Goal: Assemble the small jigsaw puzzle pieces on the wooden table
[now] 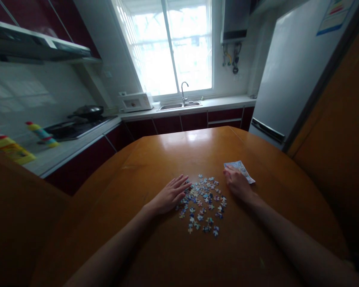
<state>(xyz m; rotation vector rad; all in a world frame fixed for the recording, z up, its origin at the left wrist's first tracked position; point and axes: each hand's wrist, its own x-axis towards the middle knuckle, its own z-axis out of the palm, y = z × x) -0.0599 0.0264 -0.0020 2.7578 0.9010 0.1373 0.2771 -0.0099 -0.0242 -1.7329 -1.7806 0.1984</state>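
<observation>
Several small jigsaw pieces (pixel 204 203) lie scattered on a round wooden table (pixel 179 159). My left hand (pixel 171 195) rests flat on the table at the left edge of the pieces, fingers stretched out and touching the nearest ones. My right hand (pixel 237 184) lies on the right side of the pile, fingers loosely bent, its fingertips on the near end of a pale printed card or picture (pixel 243 169) that lies flat on the table. Neither hand lifts anything.
A kitchen counter runs behind the table with a stove and pan (pixel 88 111), a white microwave (pixel 135 102), a sink with tap (pixel 182 104) under a bright window. A grey fridge (pixel 290 75) stands at right. Bottles (pixel 42 133) stand at left.
</observation>
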